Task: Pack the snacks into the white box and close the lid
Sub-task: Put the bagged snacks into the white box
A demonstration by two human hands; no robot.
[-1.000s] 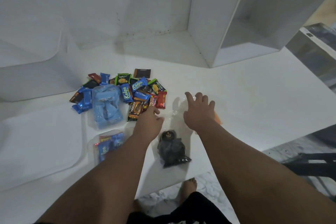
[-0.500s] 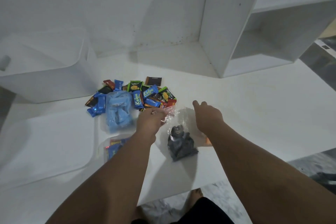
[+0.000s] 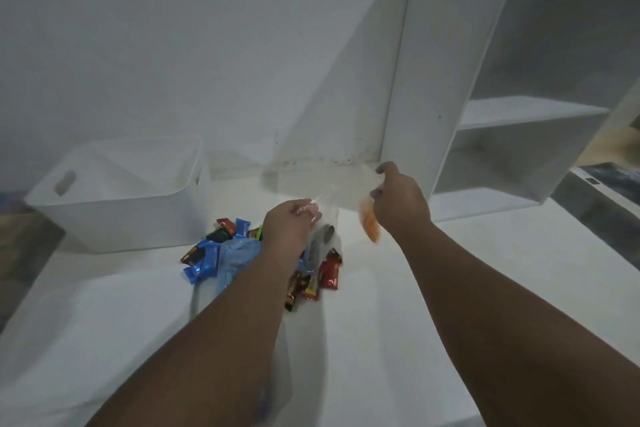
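The open white box (image 3: 114, 208) stands at the back left of the white table. In front of it lies a pile of wrapped snacks (image 3: 211, 253) in blue, red and brown, with a blue plastic bag (image 3: 235, 260) partly under my left forearm. My left hand (image 3: 291, 229) is raised above the pile, pinching a clear bag with something dark inside (image 3: 325, 237). My right hand (image 3: 398, 204) is raised further right, gripping clear plastic from which an orange snack (image 3: 369, 227) hangs. Clear film stretches between both hands; one bag or two, I cannot tell.
A tall white shelf unit (image 3: 415, 87) stands on the table at the back right, close behind my right hand. A flat white lid (image 3: 90, 333) lies at the near left. The table edge (image 3: 588, 239) runs along the right.
Both hands have lifted off the table and moved away from me, taking the clear plastic with the dark and orange snacks up. The view has tilted upward, showing the white box.
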